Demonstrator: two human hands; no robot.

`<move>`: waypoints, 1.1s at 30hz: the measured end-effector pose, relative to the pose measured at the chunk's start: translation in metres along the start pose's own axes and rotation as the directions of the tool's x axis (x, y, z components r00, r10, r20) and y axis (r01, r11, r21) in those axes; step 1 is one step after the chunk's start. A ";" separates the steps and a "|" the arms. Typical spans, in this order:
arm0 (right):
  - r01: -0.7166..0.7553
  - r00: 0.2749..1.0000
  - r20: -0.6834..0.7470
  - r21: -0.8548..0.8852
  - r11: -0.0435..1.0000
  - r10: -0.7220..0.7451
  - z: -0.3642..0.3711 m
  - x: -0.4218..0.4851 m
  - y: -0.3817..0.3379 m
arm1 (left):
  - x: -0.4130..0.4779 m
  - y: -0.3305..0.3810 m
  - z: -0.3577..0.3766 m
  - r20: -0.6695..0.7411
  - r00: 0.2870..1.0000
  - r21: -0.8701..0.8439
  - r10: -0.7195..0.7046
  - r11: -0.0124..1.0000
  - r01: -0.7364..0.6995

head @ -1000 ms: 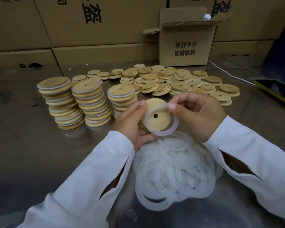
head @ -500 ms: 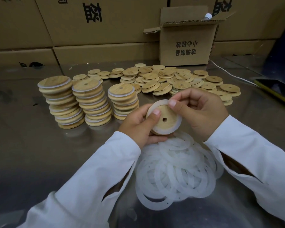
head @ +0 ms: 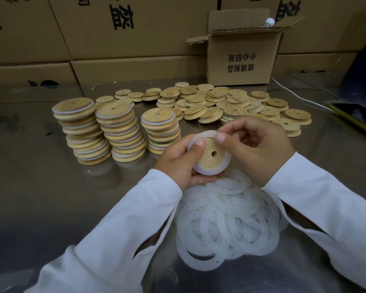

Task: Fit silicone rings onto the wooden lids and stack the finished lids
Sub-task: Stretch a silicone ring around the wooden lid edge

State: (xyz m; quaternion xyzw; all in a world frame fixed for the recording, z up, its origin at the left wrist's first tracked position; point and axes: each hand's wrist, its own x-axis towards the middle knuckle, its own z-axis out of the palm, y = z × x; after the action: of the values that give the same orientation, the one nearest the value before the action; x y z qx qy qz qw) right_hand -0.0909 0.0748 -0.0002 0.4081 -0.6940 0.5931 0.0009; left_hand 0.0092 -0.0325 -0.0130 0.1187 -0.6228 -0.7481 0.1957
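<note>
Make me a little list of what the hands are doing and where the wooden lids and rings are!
Left hand: holds a wooden lid, thumb on it
Right hand: pinches the silicone ring at the lid's top edge
Finished stacks: three, left of the hands
Bare lids: loose heap behind the hands
Spare rings: pile on the table, near side
Cardboard box: open, at the back

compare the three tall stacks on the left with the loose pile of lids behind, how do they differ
The stacks stand as tall, leaning columns; the loose pile lies low and scattered. The stacks show white silicone rings between lids; the loose pile shows none that I can see. Both are round wooden lids with a small hole.
</note>
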 end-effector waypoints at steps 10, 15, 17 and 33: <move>-0.057 0.998 0.038 0.120 0.991 0.053 -0.001 0.001 -0.004 | 0.000 0.001 0.001 -0.016 1.000 0.017 0.010 1.000 -0.010; -0.104 0.994 0.033 0.173 0.979 0.100 -0.002 0.002 -0.006 | 0.001 0.002 0.000 -0.040 0.999 -0.005 0.000 1.000 -0.001; -0.115 0.993 0.020 0.160 0.980 0.113 -0.001 0.002 -0.006 | 0.001 0.002 0.001 -0.047 0.999 -0.001 0.002 1.000 -0.002; -0.073 0.997 -0.023 0.053 0.996 0.074 0.001 0.001 -0.005 | 0.000 -0.001 0.000 -0.088 0.994 0.064 0.064 0.996 -0.058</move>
State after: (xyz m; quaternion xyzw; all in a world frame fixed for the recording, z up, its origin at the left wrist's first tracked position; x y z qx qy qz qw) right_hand -0.0886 0.0735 0.0043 0.3748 -0.6927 0.6157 -0.0228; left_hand 0.0087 -0.0320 -0.0140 0.1392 -0.6392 -0.7164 0.2426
